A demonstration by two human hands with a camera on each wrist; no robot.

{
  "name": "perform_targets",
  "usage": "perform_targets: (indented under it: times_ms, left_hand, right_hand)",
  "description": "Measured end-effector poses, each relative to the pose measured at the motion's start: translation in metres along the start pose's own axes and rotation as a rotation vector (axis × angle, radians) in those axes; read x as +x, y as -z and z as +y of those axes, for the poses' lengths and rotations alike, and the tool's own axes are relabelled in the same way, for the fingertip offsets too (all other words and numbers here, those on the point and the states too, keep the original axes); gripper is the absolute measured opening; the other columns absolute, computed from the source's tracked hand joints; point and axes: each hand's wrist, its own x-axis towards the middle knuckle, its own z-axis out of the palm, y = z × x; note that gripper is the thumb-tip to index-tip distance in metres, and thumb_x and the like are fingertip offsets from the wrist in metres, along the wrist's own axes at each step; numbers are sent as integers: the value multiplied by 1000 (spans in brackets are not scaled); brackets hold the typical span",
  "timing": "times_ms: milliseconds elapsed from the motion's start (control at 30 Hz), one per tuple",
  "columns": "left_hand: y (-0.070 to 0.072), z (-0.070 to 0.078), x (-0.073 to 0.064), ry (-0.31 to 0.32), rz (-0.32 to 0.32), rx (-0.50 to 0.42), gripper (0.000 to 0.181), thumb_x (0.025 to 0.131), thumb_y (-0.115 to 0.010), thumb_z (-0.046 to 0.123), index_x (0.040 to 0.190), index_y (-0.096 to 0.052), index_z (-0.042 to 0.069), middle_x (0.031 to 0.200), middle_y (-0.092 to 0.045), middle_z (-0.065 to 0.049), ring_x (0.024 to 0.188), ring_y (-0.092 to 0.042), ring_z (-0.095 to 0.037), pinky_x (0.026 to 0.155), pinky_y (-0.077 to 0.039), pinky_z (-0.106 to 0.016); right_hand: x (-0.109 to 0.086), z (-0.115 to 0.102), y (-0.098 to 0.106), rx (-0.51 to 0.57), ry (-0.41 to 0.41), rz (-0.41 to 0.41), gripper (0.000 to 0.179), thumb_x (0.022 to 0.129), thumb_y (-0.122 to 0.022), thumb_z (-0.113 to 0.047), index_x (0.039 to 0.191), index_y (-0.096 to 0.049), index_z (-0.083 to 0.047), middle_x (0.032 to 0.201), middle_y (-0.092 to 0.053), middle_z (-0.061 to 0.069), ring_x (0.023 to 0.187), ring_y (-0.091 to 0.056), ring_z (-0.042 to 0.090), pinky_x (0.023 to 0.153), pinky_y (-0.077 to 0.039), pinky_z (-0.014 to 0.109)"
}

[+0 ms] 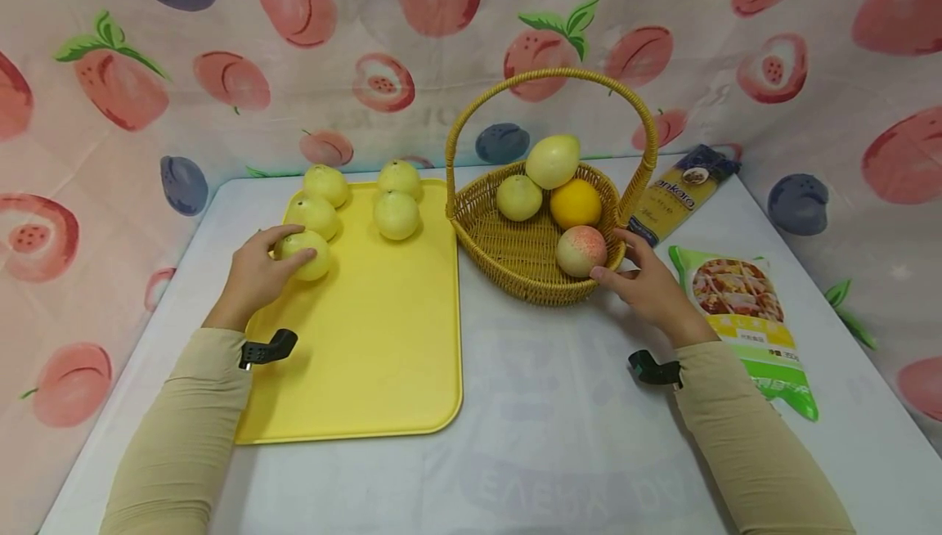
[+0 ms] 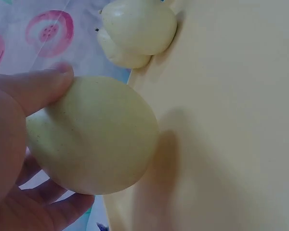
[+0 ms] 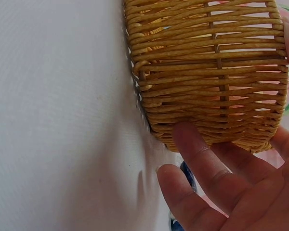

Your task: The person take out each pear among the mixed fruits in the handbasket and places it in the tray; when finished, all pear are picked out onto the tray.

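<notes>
The left grip (image 1: 253,277) was closed around one pale fruit (image 2: 98,137) at the left edge of the yellow tray (image 1: 368,330); contact with the tray could not be confirmed. The right grip (image 1: 651,281) pinched the rim of the wicker basket (image 1: 508,245) on the counter (image 1: 559,429).

Risk 1: a loose hold on the smooth, round fruit could have let it slip and roll off the tray.
Risk 2: a hard pull on the rim could have tipped the basket, spilling its high-set yellow fruit (image 1: 553,162).

Count: five pale fruits at the tray, held one included; four fruits in the basket: the yellow one, one green fruit (image 1: 518,198), one orange (image 1: 576,204), one peach (image 1: 581,250); one blue packet (image 1: 680,195); one green packet (image 1: 751,314); one tray; one basket.
</notes>
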Motion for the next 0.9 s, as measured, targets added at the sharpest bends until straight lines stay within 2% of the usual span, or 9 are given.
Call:
perform_targets:
  times_ms: [367,633,900]
  left_hand:
    - [0,-2,1,-6,14,6,54,98,-66,35,138,-56,0,136,-49,-32,128,-42,-50,104,-34,-64]
    - [0,-3,2,21,2,9,54,99,-65,34,137,-56,-2,143,-46,-32,139,-29,-53,110,-26,-64]
    - [-1,-6,2,15,39,1,52,99,-66,33,136,-58,-2,140,-49,-31,134,-38,-50,107,-32,-62]
  right_hand:
    - [1,2,0,-7,0,-4,95,94,-65,-54,163,-10,-18,160,-18,29,124,-49,47,96,-45,57]
    - [0,1,0,-4,-2,-3,95,94,-65,-52,163,-9,-18,160,-19,29,122,-50,45,95,-45,55]
    - [1,1,0,-6,-20,-1,96,93,-66,-54,163,-9,-20,161,-18,27,125,-47,46,98,-44,59]
